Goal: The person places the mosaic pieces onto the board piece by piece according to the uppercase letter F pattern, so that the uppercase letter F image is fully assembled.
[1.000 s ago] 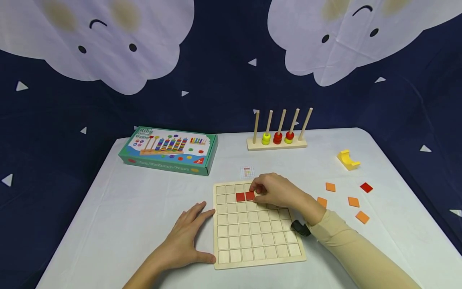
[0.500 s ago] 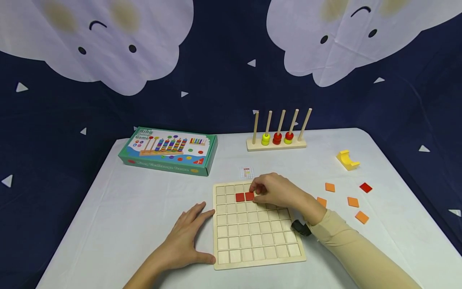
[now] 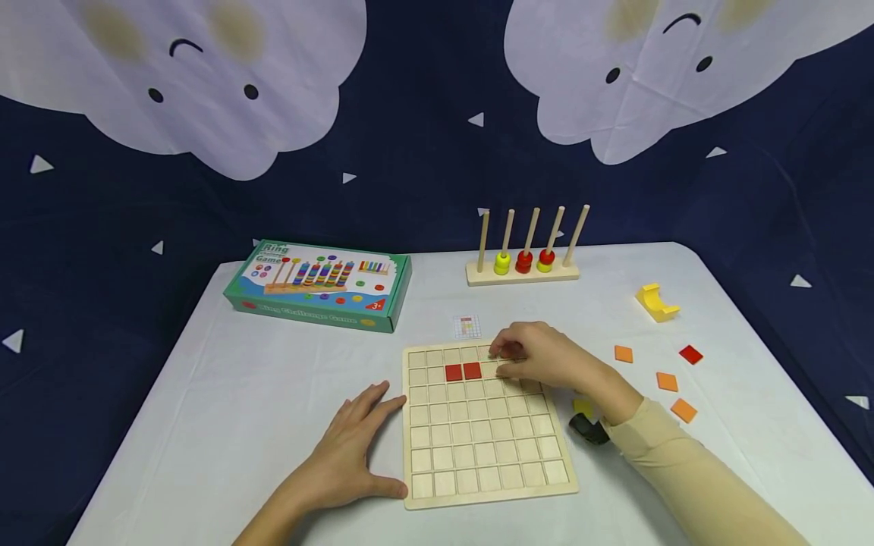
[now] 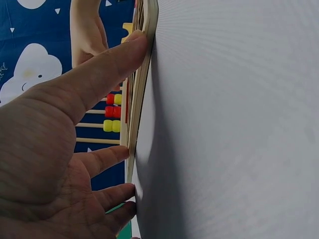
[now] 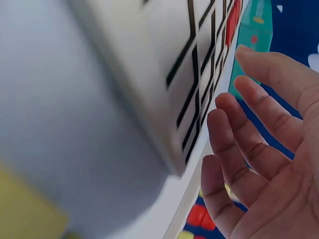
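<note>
A wooden grid board (image 3: 460, 436) lies on the white table. Two red square tiles (image 3: 463, 371) sit side by side in its second row from the top. Spread along the board's left edge, my left hand (image 3: 351, 455) touches it with thumb and fingertips, as the left wrist view also shows. My right hand (image 3: 542, 356) hovers over the upper right of the board, just right of the red tiles. In the right wrist view its thumb and loosely bent fingers (image 5: 259, 144) stand apart, holding nothing. That hand hides some upper right cells.
A small pattern card (image 3: 467, 327) lies behind the board. Farther back stand a green game box (image 3: 317, 284) and a peg rack with rings (image 3: 523, 274). To the right are orange tiles (image 3: 667, 381), a red tile (image 3: 691, 354), a yellow tile (image 3: 583, 407) and a curved yellow piece (image 3: 657, 303).
My right hand has let go of the right-hand red tile and moved a little to the right, uncovering a yellow tile and covering an orange one. The left hand has stayed put.
</note>
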`<state>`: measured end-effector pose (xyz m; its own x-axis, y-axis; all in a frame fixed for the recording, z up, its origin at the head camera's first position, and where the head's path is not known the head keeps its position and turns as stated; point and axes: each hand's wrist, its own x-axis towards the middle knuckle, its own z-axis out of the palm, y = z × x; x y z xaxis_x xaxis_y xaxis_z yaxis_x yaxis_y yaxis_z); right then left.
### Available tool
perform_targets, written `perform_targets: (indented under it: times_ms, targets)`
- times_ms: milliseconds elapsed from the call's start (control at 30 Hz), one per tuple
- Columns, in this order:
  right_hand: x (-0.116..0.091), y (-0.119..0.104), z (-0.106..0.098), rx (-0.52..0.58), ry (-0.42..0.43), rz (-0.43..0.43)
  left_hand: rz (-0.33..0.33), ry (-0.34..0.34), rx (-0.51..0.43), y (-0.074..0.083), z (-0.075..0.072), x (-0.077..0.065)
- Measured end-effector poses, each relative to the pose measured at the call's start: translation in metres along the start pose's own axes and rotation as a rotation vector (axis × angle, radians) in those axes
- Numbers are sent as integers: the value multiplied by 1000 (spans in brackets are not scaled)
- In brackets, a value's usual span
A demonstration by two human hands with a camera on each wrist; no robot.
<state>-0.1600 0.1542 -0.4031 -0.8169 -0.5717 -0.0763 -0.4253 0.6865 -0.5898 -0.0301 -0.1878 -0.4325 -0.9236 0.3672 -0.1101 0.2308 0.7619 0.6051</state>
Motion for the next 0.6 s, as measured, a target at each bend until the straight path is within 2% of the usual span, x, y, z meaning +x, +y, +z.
perform_targets:
  times_ms: [133,333,600]
  targets:
    - [-8,10,-10,2,20,31,7,4,2,-1,0,0]
    - [-22,29,-26,-53,74,33,3,1,1,-1,0,0]
    - [-43,51,-48,-71,127,108,-7,-12,-1,0,0,0]
